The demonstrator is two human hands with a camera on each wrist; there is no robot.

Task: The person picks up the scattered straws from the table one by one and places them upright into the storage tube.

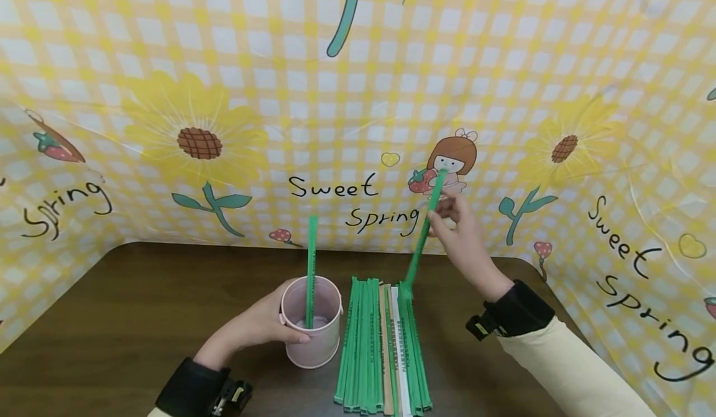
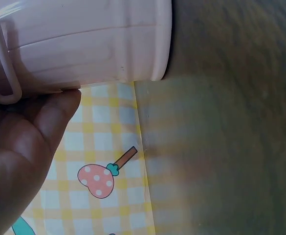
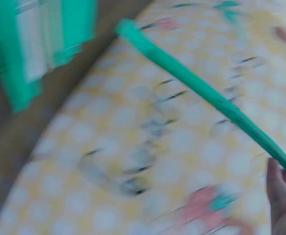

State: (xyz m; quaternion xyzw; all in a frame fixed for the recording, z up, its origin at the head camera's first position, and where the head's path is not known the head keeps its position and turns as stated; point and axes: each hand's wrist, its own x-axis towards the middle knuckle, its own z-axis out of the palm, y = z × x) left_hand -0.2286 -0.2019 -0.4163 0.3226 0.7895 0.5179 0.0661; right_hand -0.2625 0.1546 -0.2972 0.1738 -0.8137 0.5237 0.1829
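Observation:
My left hand (image 1: 260, 320) grips a small pink bucket (image 1: 314, 353) from its left side, thumb across the front. One green paper-wrapped straw (image 1: 312, 261) stands upright inside the bucket. In the left wrist view, the bucket's wall (image 2: 89, 46) and wire handle show beside the thumb. To the right, my right hand (image 1: 463, 233) pinches another green wrapped straw (image 1: 418, 256) near its upper end, above the table. That straw slants, its lower end overlapping the far end of a row of wrapped straws (image 1: 358, 342) in the head view.
The row is mostly green, with tan (image 1: 386, 355) and white (image 1: 400, 358) wrapped straws among the green ones. It lies side by side on a dark wooden table (image 1: 112, 342), right of the bucket. A yellow checked cloth (image 1: 291, 119) with printed flowers rises behind and at the sides.

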